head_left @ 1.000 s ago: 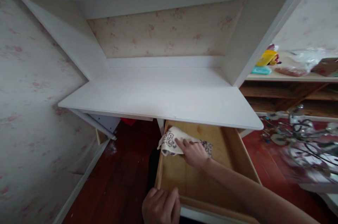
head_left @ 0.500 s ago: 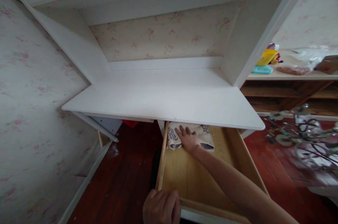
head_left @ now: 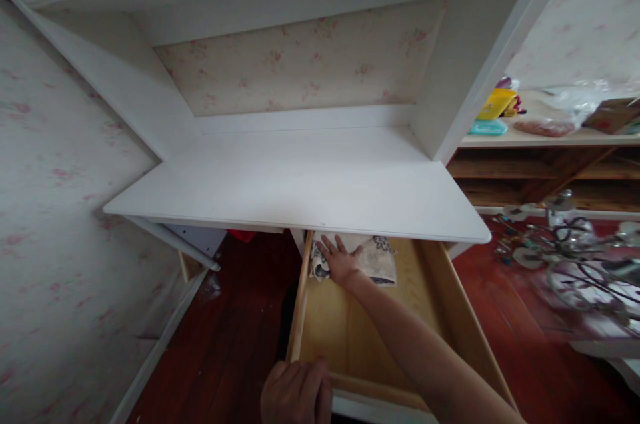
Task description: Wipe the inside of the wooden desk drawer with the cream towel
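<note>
A wooden drawer (head_left: pixel 365 344) is pulled out from beneath the white desk (head_left: pixel 310 177). My left hand (head_left: pixel 296 392) is closed over the drawer's front left corner, fingers curled on the rim. Deep in the drawer, at its back left, lies a folded beige cloth (head_left: pixel 377 265) with dark patterns. My right hand (head_left: pixel 342 264) rests flat on the left part of this cloth with its fingers spread. The desktop covers the cloth's far edge.
A hutch panel (head_left: pixel 465 57) rises at the desk's right. Beyond it a low shelf (head_left: pixel 540 139) carries a yellow container (head_left: pixel 497 104) and plastic bags. A chandelier-like fixture (head_left: pixel 580 244) lies on the red floor (head_left: pixel 220 344) at right. Papered wall (head_left: pixel 60 224) stands at left.
My right hand has slid slightly left on the cloth, its fingers still spread. My left hand keeps its hold on the drawer corner. The whole view has shifted a little.
</note>
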Tool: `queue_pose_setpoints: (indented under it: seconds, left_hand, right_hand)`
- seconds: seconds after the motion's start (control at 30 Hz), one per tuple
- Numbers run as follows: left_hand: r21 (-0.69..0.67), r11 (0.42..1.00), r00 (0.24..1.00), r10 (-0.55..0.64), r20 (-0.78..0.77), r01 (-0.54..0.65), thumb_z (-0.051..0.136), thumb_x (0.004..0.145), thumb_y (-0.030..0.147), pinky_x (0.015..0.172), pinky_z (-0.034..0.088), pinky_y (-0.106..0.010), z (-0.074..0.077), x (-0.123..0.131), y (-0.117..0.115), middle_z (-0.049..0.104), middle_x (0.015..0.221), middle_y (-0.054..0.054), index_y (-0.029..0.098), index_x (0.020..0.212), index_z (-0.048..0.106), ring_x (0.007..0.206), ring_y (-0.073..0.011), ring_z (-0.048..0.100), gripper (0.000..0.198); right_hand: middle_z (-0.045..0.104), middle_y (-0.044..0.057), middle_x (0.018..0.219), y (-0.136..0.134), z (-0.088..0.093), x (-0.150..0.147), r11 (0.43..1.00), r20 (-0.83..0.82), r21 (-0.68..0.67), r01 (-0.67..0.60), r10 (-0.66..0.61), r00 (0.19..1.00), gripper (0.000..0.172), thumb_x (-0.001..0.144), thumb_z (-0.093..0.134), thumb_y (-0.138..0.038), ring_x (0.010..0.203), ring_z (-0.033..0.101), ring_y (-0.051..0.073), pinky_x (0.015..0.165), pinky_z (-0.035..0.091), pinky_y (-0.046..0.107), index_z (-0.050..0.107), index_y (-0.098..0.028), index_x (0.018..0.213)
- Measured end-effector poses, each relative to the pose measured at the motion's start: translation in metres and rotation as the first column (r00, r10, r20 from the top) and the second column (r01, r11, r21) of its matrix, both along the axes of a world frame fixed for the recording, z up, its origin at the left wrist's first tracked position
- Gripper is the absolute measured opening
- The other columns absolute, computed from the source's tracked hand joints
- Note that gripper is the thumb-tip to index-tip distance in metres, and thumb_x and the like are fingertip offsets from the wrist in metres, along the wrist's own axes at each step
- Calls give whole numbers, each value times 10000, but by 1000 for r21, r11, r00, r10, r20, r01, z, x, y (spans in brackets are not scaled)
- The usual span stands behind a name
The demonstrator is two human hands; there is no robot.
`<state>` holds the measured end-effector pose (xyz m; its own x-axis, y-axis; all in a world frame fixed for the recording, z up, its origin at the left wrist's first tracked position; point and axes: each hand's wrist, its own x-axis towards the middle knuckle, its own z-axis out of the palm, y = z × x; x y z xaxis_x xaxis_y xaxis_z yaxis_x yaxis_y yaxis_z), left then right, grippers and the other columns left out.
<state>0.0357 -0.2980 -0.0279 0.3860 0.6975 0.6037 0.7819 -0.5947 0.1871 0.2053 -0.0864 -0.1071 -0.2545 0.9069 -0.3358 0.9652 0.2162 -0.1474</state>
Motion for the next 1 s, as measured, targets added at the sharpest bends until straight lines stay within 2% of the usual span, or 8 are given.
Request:
queue_pose_setpoints:
  seconds: [0.2,0.4,0.5,0.6,0.73,0.83,0.9,1.0]
  left_hand:
    - [-57,998,1000,-9,-21,8,506,956,90,613,326,-366,4,0,-1,631,674,10,176,991,613,575,-164,574,142]
    - [-50,998,999,-36,-9,35,481,972,103,611,343,-353,6,-1,0,654,693,-7,165,1027,622,588,-159,603,163]
    - [-88,995,999,-40,-24,38,494,972,108,628,367,-349,6,-2,-2,665,715,-8,166,1042,623,619,-163,623,158]
    - [-103,994,999,-42,-15,41,491,975,108,632,374,-346,8,-2,-3,667,719,-4,173,1044,628,614,-159,620,166]
    - [-77,996,999,-35,16,36,485,976,104,624,363,-345,13,0,-2,649,691,2,177,1017,634,597,-158,609,170]
    - [-71,997,999,-37,13,37,498,971,92,626,355,-350,13,1,-3,648,693,2,165,1023,631,599,-158,607,160]
    - [-77,996,999,-36,8,37,501,971,92,629,352,-354,12,1,-3,653,704,0,160,1026,629,603,-160,605,155]
    - [-86,996,999,-40,11,41,505,968,90,629,350,-358,10,0,-4,660,715,0,156,1033,630,604,-161,604,156]
  right_hand:
    - [-59,-57,1673,-13,20,19,996,2,-69,49,-49,999,896,880,451,-45,1518,-28,372,991,223,851,57,-444,1578]
    - [-87,-61,1673,-37,39,81,985,119,-106,136,-123,985,1002,829,439,31,1526,6,343,975,296,833,-11,-505,1546]
    - [-53,-41,1679,-51,39,115,985,161,-45,169,-160,974,994,831,401,60,1526,56,343,967,355,803,13,-503,1552]
    - [9,-9,1686,-61,35,135,985,158,14,173,-173,972,932,836,395,26,1519,97,363,997,401,732,76,-434,1582]
    - [37,34,1689,-64,29,142,984,92,20,176,-177,980,907,825,523,-117,1508,116,404,1023,409,680,120,-345,1605]
    - [140,93,1676,-65,28,149,982,23,41,186,-187,982,869,818,590,-205,1499,189,373,1077,410,555,220,-260,1602]
    - [203,111,1661,-65,29,155,980,15,28,196,-197,980,831,820,584,-214,1495,221,347,1106,387,494,271,-233,1590]
    - [219,130,1653,-66,29,161,985,43,-16,171,-170,985,826,831,568,-211,1480,257,363,1119,363,491,256,-228,1595]
